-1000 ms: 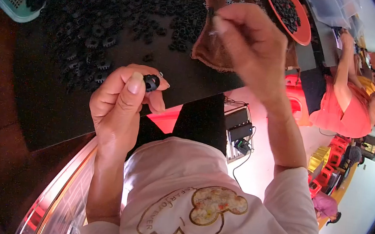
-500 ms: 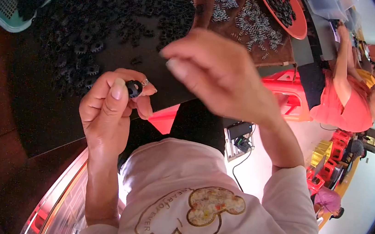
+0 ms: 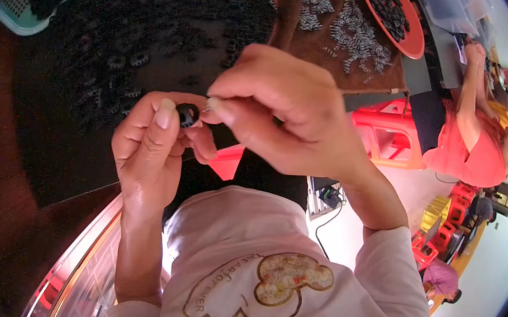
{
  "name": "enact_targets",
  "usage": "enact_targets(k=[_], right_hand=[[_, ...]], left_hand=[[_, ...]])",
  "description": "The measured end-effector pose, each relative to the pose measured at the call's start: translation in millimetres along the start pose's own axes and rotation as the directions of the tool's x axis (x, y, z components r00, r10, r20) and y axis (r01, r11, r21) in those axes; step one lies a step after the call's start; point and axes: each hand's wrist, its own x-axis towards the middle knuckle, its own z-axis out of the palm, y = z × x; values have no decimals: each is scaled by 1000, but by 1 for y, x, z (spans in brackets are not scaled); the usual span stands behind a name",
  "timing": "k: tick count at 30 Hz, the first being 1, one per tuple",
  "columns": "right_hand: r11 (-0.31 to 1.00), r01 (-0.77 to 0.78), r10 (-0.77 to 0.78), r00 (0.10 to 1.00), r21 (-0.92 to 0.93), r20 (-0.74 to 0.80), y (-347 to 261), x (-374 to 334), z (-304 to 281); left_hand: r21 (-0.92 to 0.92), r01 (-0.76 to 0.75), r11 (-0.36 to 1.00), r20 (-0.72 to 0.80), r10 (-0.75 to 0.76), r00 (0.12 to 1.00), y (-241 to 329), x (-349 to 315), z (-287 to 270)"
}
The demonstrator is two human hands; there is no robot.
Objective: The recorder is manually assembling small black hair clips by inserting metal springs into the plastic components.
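My left hand (image 3: 156, 141) is closed, with a small round black plastic part (image 3: 187, 115) pinched between thumb and fingers; the part has a hole in it. Against its right side, my right hand (image 3: 281, 108) pinches thumb and forefinger together at a tiny silver spring (image 3: 207, 109). The spring lies at my left forefinger's tip and is mostly covered by my fingers. Beyond both hands, many loose black toothed parts (image 3: 118, 58) cover the dark table (image 3: 78, 163).
Heaps of small silver springs (image 3: 355, 41) lie on a brown cloth (image 3: 307, 49) at the far right, beside an orange-red dish (image 3: 414, 42) of dark parts. A pale green basket (image 3: 19, 16) stands far left. Red stools (image 3: 388, 136) and a person in red (image 3: 468, 145) are at the right.
My right hand has come down and left, and its thumb and forefinger have closed at the spring by my left fingertips. The left hand still holds the black part.
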Motion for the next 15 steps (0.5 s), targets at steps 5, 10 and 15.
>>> enact_targets(k=[5,10,15], right_hand=[[940,-181,193,981,290,-14,-13,2,4],[875,-268,289,957,404,10,-13,2,15],[973,-129,136,990,190,-24,-5,0,19]], left_hand=[[0,8,1000,-24,-8,1000,-1,0,0],[-32,4,999,-26,-4,1000,-1,0,-1],[-58,16,998,-58,-19,998,1,-2,-1]])
